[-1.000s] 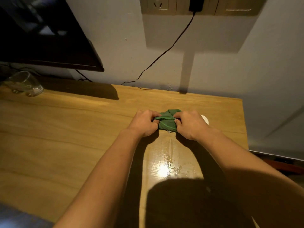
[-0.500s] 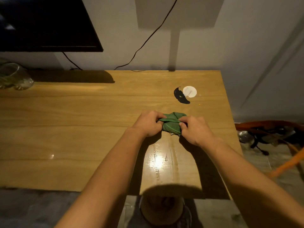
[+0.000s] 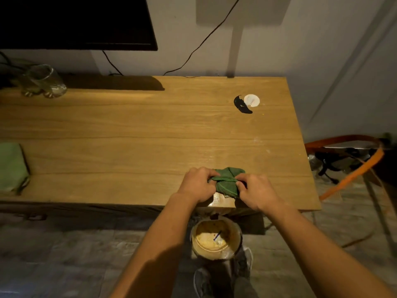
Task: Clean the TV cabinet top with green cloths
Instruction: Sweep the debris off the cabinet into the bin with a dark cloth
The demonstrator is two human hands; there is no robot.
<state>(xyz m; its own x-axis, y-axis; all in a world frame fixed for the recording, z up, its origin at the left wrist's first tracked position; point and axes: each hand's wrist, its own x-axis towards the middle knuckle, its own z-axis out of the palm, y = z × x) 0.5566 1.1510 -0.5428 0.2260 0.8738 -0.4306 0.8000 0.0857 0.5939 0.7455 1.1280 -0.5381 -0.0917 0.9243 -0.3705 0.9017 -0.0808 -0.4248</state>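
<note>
While the green cloth [image 3: 227, 181] is gripped at both ends, where is it logged? (Obs. 1)

Near-right part of the bench [image 3: 129, 130], close to the near edge. The left hand [image 3: 198, 183] and right hand [image 3: 257, 192] are each clenched on one end. The cloth is bunched and twisted between them. Whether its underside rests on the wood cannot be told. (Obs. 2)

Why is it held so? (Obs. 1)

Wringing or refolding is judged likely. A bucket [image 3: 216, 239] is seen on the floor just below that edge, so drips could be caught there if the cloth is carried outward. A wet sheen [image 3: 221, 201] is noted on the wood under the hands. (Obs. 2)

What else is recorded? (Obs. 1)

A second green cloth [image 3: 11, 166], folded, is set at the left edge, well apart; it is presumed to be reserved for drying. A black smear [image 3: 241, 105] lies touching a white disc [image 3: 251, 100] at the far right. A glass jar [image 3: 44, 82] stands far left, below the TV [image 3: 75, 22]. The smear is judged not yet wiped. (Obs. 2)
</note>
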